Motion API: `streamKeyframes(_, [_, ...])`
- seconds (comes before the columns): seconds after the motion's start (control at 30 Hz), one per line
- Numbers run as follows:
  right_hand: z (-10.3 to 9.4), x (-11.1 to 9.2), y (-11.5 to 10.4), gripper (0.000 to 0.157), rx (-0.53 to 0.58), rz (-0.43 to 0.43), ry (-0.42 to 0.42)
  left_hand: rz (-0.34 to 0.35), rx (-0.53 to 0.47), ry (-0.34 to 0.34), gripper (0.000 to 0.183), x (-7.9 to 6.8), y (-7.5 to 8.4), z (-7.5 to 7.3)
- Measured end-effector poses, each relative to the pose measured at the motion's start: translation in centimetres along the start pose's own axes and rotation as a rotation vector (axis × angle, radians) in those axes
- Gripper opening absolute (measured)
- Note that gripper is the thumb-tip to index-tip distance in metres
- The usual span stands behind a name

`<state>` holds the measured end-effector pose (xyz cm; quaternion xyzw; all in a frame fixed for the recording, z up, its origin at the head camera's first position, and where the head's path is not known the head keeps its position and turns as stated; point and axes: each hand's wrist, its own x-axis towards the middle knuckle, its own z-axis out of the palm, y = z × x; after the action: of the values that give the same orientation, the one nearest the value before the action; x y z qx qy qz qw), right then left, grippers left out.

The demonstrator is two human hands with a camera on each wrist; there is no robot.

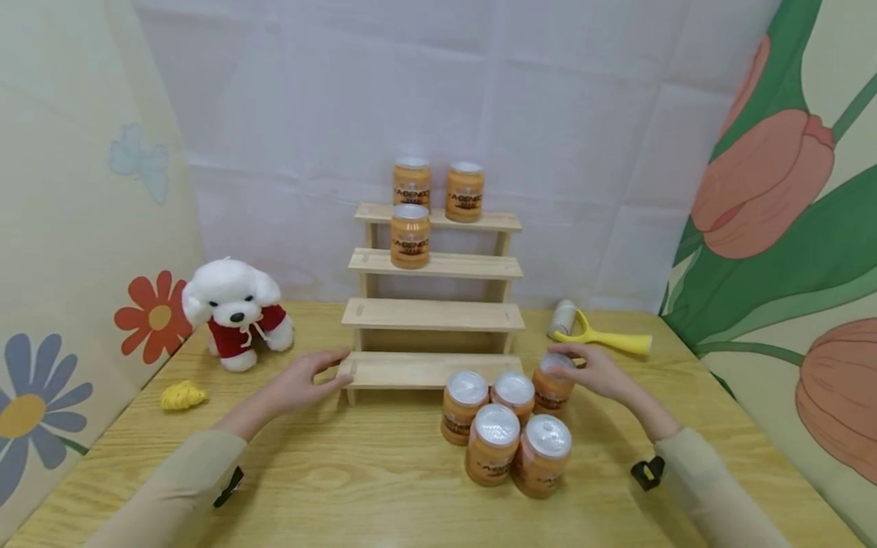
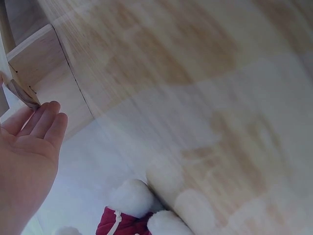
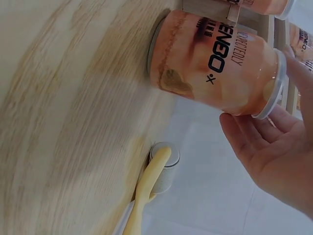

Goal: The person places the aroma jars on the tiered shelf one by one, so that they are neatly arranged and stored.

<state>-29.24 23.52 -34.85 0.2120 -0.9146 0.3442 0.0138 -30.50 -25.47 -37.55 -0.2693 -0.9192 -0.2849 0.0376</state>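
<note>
My left hand [image 1: 311,380] is at the left end of the wooden step shelf's lowest board [image 1: 404,371]. In the left wrist view its fingers [image 2: 48,122] lie along the board's end, with the thumb tip on the other side. At the shelf's right front corner, my right hand [image 1: 594,371] grips an orange can [image 1: 551,392] from above. Thumb and fingers are around its pale rim in the right wrist view, and the can [image 3: 215,63] has its base at the tabletop. Several similar cans [image 1: 492,449] stand grouped just left of and in front of it.
Two cans [image 1: 464,194] stand on the top board, and one can [image 1: 409,242] on the board below. A white toy dog [image 1: 233,312] in red and a yellow bundle [image 1: 182,396] are at left. Behind the right hand lies a lint roller [image 1: 610,341] with a yellow handle.
</note>
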Motion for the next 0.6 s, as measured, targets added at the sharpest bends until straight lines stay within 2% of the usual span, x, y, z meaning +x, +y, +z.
streamKeyframes(0.17, [0.0,-0.2,-0.2,0.052,0.008,-0.029,-0.002,0.005,0.003,0.003,0.061,0.0,0.0,0.0])
streamKeyframes(0.4, [-0.1,-0.9,0.1,0.075,0.095,-0.001,-0.023,0.007,0.005,0.01,0.061,0.0,0.0,0.0])
streamKeyframes(0.6, [0.7,-0.9,0.8,0.072,0.09,0.017,-0.006,0.011,0.013,0.016,0.06,0.1,0.0,0.1])
